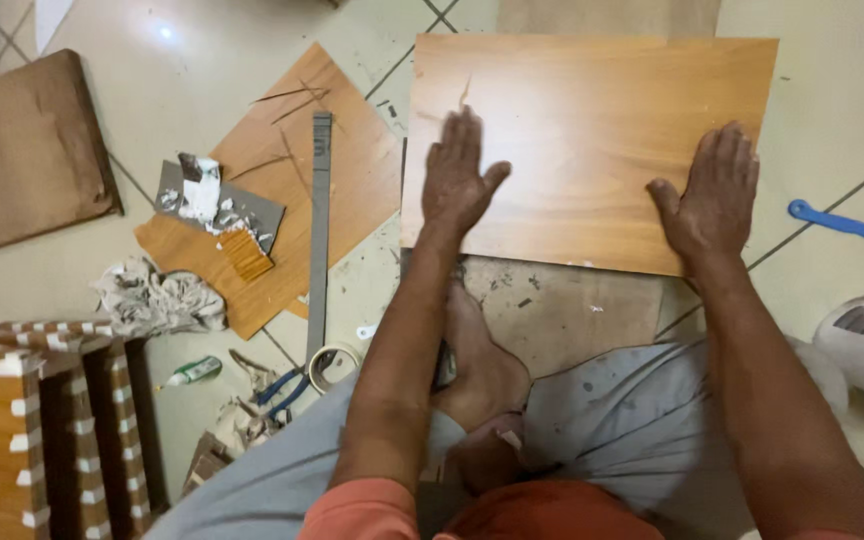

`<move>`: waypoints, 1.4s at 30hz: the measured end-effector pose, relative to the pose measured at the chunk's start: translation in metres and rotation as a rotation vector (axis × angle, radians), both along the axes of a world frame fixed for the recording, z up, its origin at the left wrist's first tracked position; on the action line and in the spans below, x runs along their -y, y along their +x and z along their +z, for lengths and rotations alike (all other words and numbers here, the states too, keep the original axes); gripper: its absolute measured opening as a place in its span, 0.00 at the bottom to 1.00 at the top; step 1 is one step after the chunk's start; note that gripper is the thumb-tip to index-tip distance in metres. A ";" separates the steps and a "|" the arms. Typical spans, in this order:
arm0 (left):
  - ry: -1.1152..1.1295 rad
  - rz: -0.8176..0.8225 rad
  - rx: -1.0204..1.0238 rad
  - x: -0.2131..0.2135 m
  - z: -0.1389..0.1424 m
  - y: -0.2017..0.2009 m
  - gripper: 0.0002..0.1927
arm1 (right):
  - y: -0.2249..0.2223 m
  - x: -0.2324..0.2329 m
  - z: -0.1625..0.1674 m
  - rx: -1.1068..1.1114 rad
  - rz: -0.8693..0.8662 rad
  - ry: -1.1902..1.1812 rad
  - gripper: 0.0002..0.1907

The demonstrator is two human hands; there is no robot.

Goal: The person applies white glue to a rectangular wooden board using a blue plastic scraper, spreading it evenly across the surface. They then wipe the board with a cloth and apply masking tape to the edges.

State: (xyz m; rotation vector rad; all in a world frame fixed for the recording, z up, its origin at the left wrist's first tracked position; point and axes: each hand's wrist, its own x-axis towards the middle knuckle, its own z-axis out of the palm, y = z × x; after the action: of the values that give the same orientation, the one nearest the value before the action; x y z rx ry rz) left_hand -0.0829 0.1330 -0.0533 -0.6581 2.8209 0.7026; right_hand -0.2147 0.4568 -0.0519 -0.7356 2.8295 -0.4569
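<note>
Both hands are lying flat with fingers spread on the wood-grain laminate sheet (pixel 582 130), the left hand (pixel 459 180) well apart from the right hand (pixel 712 195), gripping nothing.

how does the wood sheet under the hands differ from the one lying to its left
The sheet under the hands lies square to the view and bare; the left sheet lies turned like a diamond and carries a grey strip and scraps. Both hands, left hand and right hand, press only the first. Both are orange-brown wood grain.
</note>
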 end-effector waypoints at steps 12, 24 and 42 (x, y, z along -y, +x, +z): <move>-0.097 0.100 -0.043 0.010 -0.005 -0.056 0.45 | -0.005 0.007 -0.007 -0.049 -0.049 0.011 0.52; -0.085 -0.029 -0.006 0.040 -0.003 -0.092 0.46 | -0.012 0.010 -0.012 -0.050 -0.063 0.097 0.53; -0.108 -0.002 -0.095 0.069 -0.023 -0.131 0.29 | -0.144 0.062 -0.009 -0.372 0.029 -0.227 0.12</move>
State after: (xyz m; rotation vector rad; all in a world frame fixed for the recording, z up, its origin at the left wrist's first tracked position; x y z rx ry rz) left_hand -0.2135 0.0636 -0.0758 -0.6554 2.9634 0.6004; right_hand -0.3589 0.3946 -0.0604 -0.9962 3.1360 -0.7136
